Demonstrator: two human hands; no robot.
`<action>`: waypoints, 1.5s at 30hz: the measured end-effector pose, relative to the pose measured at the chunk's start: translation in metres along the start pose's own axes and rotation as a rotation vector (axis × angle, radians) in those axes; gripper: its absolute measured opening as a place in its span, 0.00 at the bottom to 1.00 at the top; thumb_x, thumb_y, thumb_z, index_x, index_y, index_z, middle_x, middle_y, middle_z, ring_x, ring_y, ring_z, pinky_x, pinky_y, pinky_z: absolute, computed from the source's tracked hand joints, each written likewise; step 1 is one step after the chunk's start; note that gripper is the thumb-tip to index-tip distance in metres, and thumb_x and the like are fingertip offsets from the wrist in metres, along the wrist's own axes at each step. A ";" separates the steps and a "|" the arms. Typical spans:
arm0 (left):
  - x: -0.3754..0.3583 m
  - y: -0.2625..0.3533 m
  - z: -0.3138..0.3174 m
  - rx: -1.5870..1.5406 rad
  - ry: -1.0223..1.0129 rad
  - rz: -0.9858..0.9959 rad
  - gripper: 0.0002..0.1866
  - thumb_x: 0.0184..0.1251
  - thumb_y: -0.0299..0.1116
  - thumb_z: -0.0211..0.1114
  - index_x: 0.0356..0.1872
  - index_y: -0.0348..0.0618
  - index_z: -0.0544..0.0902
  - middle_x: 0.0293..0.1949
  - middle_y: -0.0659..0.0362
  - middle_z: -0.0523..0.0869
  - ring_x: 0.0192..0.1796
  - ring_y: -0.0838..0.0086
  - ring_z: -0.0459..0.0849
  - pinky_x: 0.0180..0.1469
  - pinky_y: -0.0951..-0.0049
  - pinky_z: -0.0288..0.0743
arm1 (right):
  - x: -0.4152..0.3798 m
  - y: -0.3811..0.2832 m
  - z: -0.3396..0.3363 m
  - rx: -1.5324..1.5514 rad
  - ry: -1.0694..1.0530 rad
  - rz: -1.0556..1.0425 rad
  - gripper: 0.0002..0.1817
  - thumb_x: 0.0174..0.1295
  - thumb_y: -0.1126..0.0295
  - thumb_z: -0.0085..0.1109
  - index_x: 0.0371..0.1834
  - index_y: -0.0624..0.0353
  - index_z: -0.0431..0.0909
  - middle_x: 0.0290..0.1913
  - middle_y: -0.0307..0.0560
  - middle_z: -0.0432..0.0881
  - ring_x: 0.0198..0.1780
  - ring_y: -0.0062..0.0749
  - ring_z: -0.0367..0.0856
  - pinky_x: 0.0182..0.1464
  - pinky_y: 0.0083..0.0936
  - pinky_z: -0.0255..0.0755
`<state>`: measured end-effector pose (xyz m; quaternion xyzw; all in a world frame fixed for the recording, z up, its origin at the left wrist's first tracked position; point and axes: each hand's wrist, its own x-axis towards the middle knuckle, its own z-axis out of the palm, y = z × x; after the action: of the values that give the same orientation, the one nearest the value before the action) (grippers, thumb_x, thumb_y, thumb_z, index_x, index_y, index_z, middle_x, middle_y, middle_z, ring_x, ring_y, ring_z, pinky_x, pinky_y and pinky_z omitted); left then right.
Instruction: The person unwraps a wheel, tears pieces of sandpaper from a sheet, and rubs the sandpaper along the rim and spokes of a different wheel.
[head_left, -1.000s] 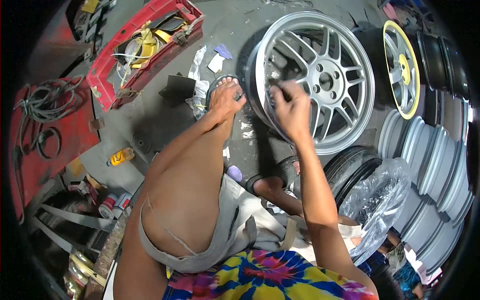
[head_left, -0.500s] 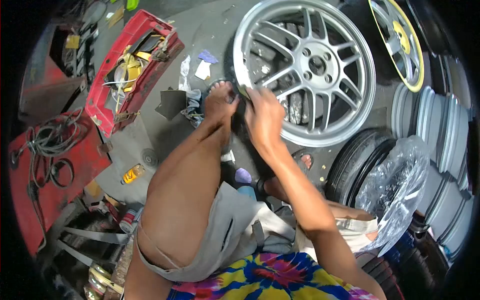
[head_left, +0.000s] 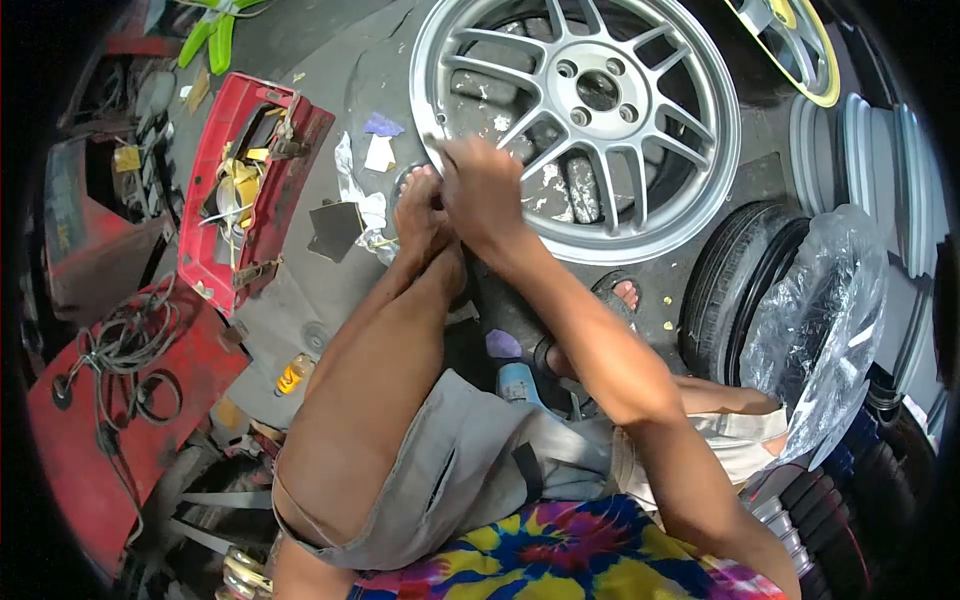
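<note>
A silver multi-spoke wheel rim (head_left: 424, 85) lies face up on the floor in front of me. My right hand (head_left: 482, 195) is curled at the rim's near left edge, its fingertips smeared by motion. Whatever it pinches there is too blurred to name. Low beside my left leg, my left hand (head_left: 422, 228) is close to my sandalled foot and the rim's edge. Leg and foot partly cover it, so its fingers cannot be made out. A blue-grey object (head_left: 517, 383) with a rounded end shows between my legs.
At left stand a red toolbox (head_left: 205, 210) with odds and ends and a red panel (head_left: 85, 400) with coiled cable. A small yellow bottle (head_left: 293, 375) lies nearby. Tyres (head_left: 735, 290), clear plastic (head_left: 835, 300), stacked rims (head_left: 858, 150) and a yellow-edged wheel (head_left: 828, 75) line the right.
The whole view has shifted, so the rim sits further left and higher. My right hand stays at the rim's left edge, now more blurred.
</note>
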<state>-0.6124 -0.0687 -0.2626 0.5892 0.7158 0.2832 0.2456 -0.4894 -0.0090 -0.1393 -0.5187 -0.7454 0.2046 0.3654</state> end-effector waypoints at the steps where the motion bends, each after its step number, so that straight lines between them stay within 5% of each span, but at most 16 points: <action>1: 0.000 -0.003 0.002 0.049 0.003 -0.014 0.22 0.63 0.46 0.68 0.50 0.39 0.82 0.48 0.44 0.86 0.54 0.45 0.83 0.59 0.49 0.74 | -0.020 0.001 -0.020 0.057 -0.082 0.053 0.10 0.60 0.77 0.57 0.42 0.61 0.86 0.32 0.56 0.84 0.38 0.56 0.84 0.41 0.46 0.77; 6: 0.001 0.002 0.003 0.017 -0.019 -0.101 0.23 0.63 0.47 0.68 0.51 0.39 0.82 0.52 0.44 0.85 0.57 0.47 0.82 0.61 0.51 0.75 | -0.017 -0.010 -0.017 0.089 -0.161 0.087 0.14 0.61 0.77 0.56 0.48 0.59 0.85 0.37 0.56 0.84 0.39 0.56 0.84 0.41 0.47 0.78; 8: 0.017 0.036 -0.011 0.232 -0.156 -0.319 0.23 0.63 0.47 0.67 0.51 0.39 0.82 0.54 0.44 0.84 0.58 0.48 0.82 0.61 0.52 0.75 | 0.023 -0.007 0.017 -0.115 -0.225 0.112 0.19 0.57 0.79 0.58 0.53 0.59 0.83 0.39 0.55 0.83 0.40 0.55 0.85 0.43 0.47 0.79; 12: 0.000 0.000 -0.002 0.151 -0.103 -0.094 0.26 0.64 0.49 0.67 0.54 0.40 0.82 0.56 0.45 0.84 0.59 0.48 0.81 0.61 0.53 0.75 | -0.025 -0.001 -0.019 0.076 -0.117 0.059 0.19 0.55 0.80 0.60 0.52 0.60 0.83 0.39 0.56 0.83 0.39 0.56 0.85 0.43 0.47 0.79; 16: -0.003 0.007 -0.004 0.103 -0.133 -0.105 0.27 0.63 0.49 0.68 0.56 0.40 0.82 0.56 0.46 0.85 0.59 0.48 0.81 0.61 0.52 0.74 | -0.026 -0.007 -0.033 0.035 -0.287 0.128 0.18 0.57 0.76 0.62 0.52 0.61 0.83 0.42 0.55 0.83 0.44 0.53 0.85 0.47 0.45 0.78; 20: -0.001 0.002 -0.010 0.047 -0.013 -0.029 0.17 0.67 0.41 0.68 0.48 0.37 0.85 0.44 0.50 0.88 0.46 0.56 0.86 0.49 0.59 0.78 | 0.050 0.002 0.006 0.467 -0.184 0.163 0.13 0.60 0.69 0.64 0.43 0.65 0.87 0.42 0.62 0.87 0.46 0.54 0.85 0.53 0.46 0.76; 22: -0.005 -0.010 -0.019 -0.460 -0.079 -0.369 0.09 0.69 0.33 0.68 0.41 0.36 0.85 0.32 0.56 0.84 0.32 0.73 0.79 0.38 0.73 0.73 | 0.072 0.014 -0.018 0.509 0.007 0.106 0.13 0.63 0.69 0.62 0.44 0.68 0.86 0.42 0.61 0.88 0.43 0.57 0.86 0.49 0.44 0.78; 23: -0.003 0.009 -0.031 -0.415 0.072 -0.261 0.06 0.69 0.28 0.68 0.38 0.34 0.85 0.26 0.61 0.79 0.27 0.83 0.69 0.33 0.82 0.64 | 0.079 0.022 -0.040 0.521 -0.038 0.245 0.13 0.64 0.69 0.60 0.44 0.69 0.85 0.42 0.61 0.88 0.44 0.57 0.86 0.49 0.42 0.78; 26: 0.001 0.049 -0.084 -0.255 -0.043 0.019 0.09 0.70 0.28 0.66 0.45 0.33 0.84 0.30 0.58 0.83 0.36 0.77 0.79 0.40 0.77 0.71 | 0.063 0.079 -0.070 0.381 0.056 0.355 0.16 0.70 0.67 0.58 0.53 0.70 0.81 0.43 0.57 0.87 0.46 0.45 0.87 0.54 0.36 0.77; 28: 0.015 0.084 -0.109 -0.188 -0.190 0.361 0.11 0.67 0.24 0.65 0.48 0.33 0.84 0.36 0.54 0.86 0.40 0.68 0.86 0.45 0.71 0.77 | 0.044 0.081 -0.088 0.805 0.010 0.590 0.15 0.73 0.68 0.56 0.55 0.68 0.79 0.41 0.50 0.88 0.37 0.29 0.87 0.42 0.26 0.81; 29: 0.016 0.102 -0.117 -0.181 -0.202 0.354 0.11 0.67 0.24 0.65 0.48 0.33 0.84 0.36 0.54 0.86 0.40 0.68 0.86 0.45 0.71 0.77 | 0.037 0.079 -0.090 0.786 0.007 0.632 0.15 0.73 0.68 0.57 0.56 0.67 0.79 0.40 0.49 0.88 0.34 0.26 0.87 0.38 0.23 0.80; 31: 0.018 0.133 -0.124 -0.119 -0.590 0.345 0.17 0.63 0.24 0.64 0.53 0.43 0.86 0.50 0.54 0.85 0.46 0.55 0.88 0.47 0.58 0.82 | 0.028 0.077 -0.086 0.784 0.011 0.673 0.15 0.73 0.69 0.58 0.56 0.66 0.79 0.38 0.47 0.88 0.32 0.22 0.86 0.34 0.20 0.80; 34: 0.027 0.144 -0.123 0.168 -0.791 0.387 0.20 0.61 0.22 0.64 0.54 0.49 0.86 0.56 0.53 0.81 0.42 0.53 0.88 0.46 0.58 0.83 | 0.018 0.076 -0.076 0.832 0.074 0.607 0.15 0.70 0.70 0.63 0.55 0.65 0.80 0.36 0.45 0.88 0.31 0.20 0.86 0.32 0.18 0.79; 37: 0.052 0.121 -0.137 0.590 -0.756 0.495 0.34 0.55 0.20 0.63 0.67 0.57 0.78 0.64 0.54 0.76 0.38 0.52 0.88 0.42 0.56 0.85 | 0.016 0.080 -0.088 0.809 0.036 0.619 0.14 0.68 0.71 0.67 0.54 0.64 0.81 0.35 0.45 0.88 0.31 0.17 0.84 0.29 0.17 0.78; 40: 0.092 0.117 -0.143 0.775 -0.437 0.602 0.40 0.52 0.13 0.60 0.69 0.57 0.75 0.69 0.50 0.73 0.57 0.50 0.84 0.55 0.55 0.84 | 0.013 0.089 -0.095 0.803 0.076 0.648 0.14 0.67 0.70 0.67 0.52 0.64 0.82 0.36 0.44 0.88 0.32 0.17 0.83 0.32 0.18 0.78; 45: 0.037 0.148 -0.122 0.758 -0.770 0.442 0.35 0.58 0.20 0.60 0.71 0.52 0.73 0.69 0.49 0.73 0.50 0.48 0.86 0.52 0.55 0.84 | 0.004 0.090 -0.095 0.692 0.079 0.640 0.15 0.67 0.68 0.68 0.53 0.64 0.81 0.34 0.40 0.86 0.35 0.16 0.81 0.38 0.19 0.76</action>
<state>-0.5991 -0.0248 -0.0727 0.8319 0.4864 -0.1825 0.1952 -0.3618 0.0215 -0.1380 -0.5776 -0.4217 0.5234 0.4632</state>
